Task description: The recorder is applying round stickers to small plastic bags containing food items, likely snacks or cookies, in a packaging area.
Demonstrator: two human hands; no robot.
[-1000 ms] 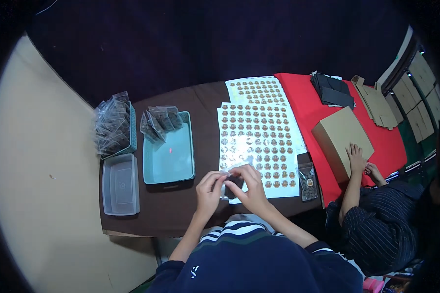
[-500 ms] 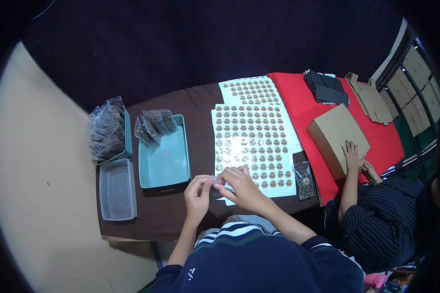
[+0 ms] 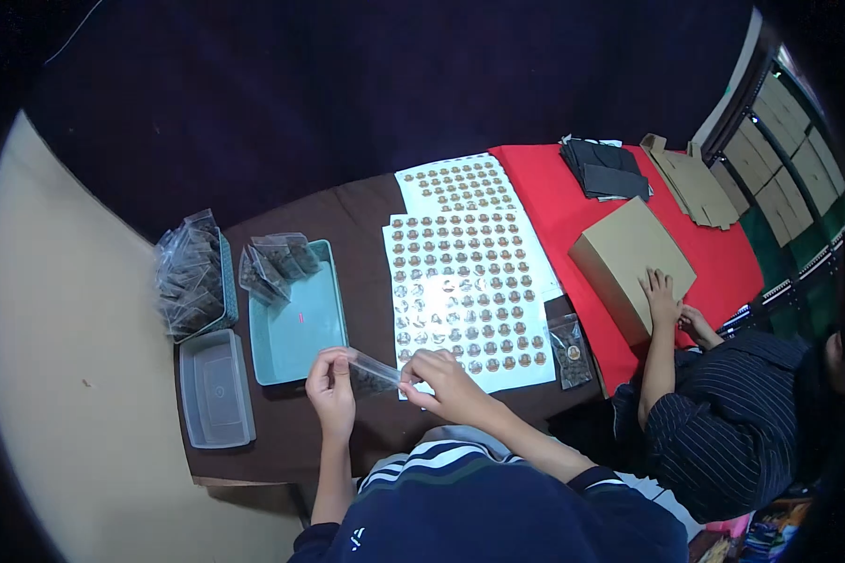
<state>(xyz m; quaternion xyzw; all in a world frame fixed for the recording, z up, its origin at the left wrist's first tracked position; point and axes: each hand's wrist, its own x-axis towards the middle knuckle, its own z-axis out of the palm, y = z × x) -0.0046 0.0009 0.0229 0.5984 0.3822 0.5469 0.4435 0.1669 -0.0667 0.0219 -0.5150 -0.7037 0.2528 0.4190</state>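
Note:
In front of me, a clear plastic bag (image 3: 374, 370) is stretched between my hands, its pale top edge slanting down to the right. Something dark shows below that edge, partly hidden. My left hand (image 3: 332, 383) pinches the upper left end, close to the teal tray's near corner. At the other end, my right hand (image 3: 441, 380) has its fingers closed on the bag, above the lower left part of a sticker sheet (image 3: 460, 310). That white sheet carries rows of round brown stickers. Several filled clear bags (image 3: 277, 263) lean at the far end of the teal tray (image 3: 302, 352).
A teal basket (image 3: 227, 281) full of similar bags and a clear plastic container (image 3: 216, 389) stand at left. One filled bag (image 3: 570, 352) lies right of the sheets. On red cloth (image 3: 545, 216), a co-worker's hands (image 3: 664, 298) touch a cardboard box (image 3: 629, 253); black flat pieces (image 3: 606, 169) lie beyond.
My hands have moved apart, the left one going left and slightly down, so the bag's edge now stretches between them. The whole view has shifted a little.

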